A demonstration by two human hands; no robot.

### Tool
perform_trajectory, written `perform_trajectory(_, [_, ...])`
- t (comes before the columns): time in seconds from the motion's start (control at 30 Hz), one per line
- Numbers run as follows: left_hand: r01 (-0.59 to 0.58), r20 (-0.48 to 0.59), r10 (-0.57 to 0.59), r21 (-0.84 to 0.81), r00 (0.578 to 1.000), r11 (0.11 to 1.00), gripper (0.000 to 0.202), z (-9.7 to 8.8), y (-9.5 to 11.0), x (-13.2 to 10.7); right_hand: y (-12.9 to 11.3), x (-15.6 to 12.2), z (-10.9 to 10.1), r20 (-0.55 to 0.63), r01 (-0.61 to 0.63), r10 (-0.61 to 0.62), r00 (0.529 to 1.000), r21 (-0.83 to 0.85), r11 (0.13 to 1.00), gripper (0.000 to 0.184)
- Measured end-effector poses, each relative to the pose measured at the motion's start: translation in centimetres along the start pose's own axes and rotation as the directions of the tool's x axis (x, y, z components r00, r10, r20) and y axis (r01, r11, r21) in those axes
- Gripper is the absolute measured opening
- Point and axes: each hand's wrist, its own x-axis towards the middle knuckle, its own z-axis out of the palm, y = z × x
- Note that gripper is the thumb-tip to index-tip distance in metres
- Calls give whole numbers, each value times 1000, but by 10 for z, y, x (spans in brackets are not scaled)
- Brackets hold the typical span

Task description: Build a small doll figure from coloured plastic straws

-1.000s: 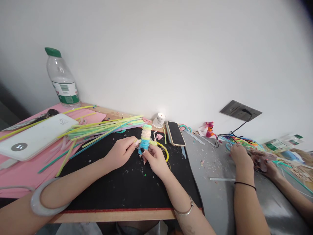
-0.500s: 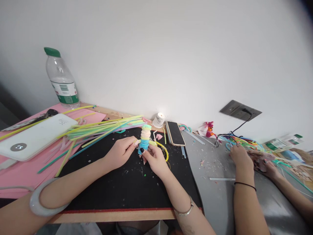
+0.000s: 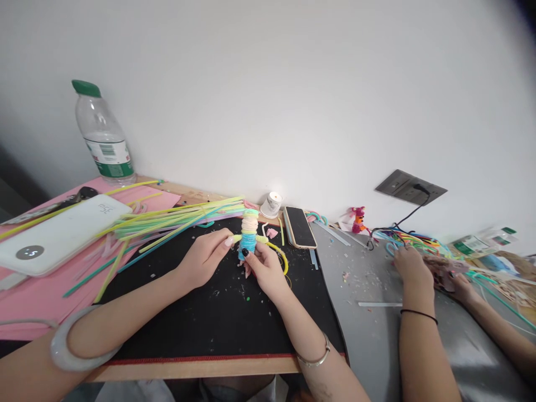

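Head view, and here in the centre of the frame is the fuzzy figure point(image 3: 249, 228), upright over the black mat point(image 3: 180, 329): the right hand point(image 3: 268, 269) has its grip closed round the blue body, the left hand point(image 3: 206, 255) pinches one yellow arm.

Side clutter, left to right across my monitor
At left I see a clear, green-capped plastic bottle point(image 3: 108, 153) standing by the pale wall point(image 3: 268, 100); in front, a white power bank point(image 3: 71, 229) lies on pink paper point(image 3: 37, 304). Mid-view I pick out a white paper cup point(image 3: 272, 205) near a dark-screened smartphone point(image 3: 300, 227). At right, a black cable point(image 3: 414, 211) runs from the wall socket point(image 3: 397, 183); another green-capped bottle point(image 3: 473, 245) lies sideways.
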Motion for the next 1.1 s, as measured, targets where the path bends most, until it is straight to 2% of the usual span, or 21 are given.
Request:
perform_trajectory(0.2, [47, -28, -45, 64, 999, 997, 31, 2, -4, 0, -1, 0, 1, -3, 10, -10, 1000, 6, 1000, 29])
perform_trajectory(0.57, [31, -55, -20, 197, 998, 980, 31, 11, -12, 2, 2, -2, 1, 10, 2, -2, 1000, -39, 999, 24])
perform_trajectory(1.1, [-18, -79, 35, 207, 996, 978, 31, 11, -7, 0, -4, -3, 3, 23, -38, 39, 999, -50, 998, 29])
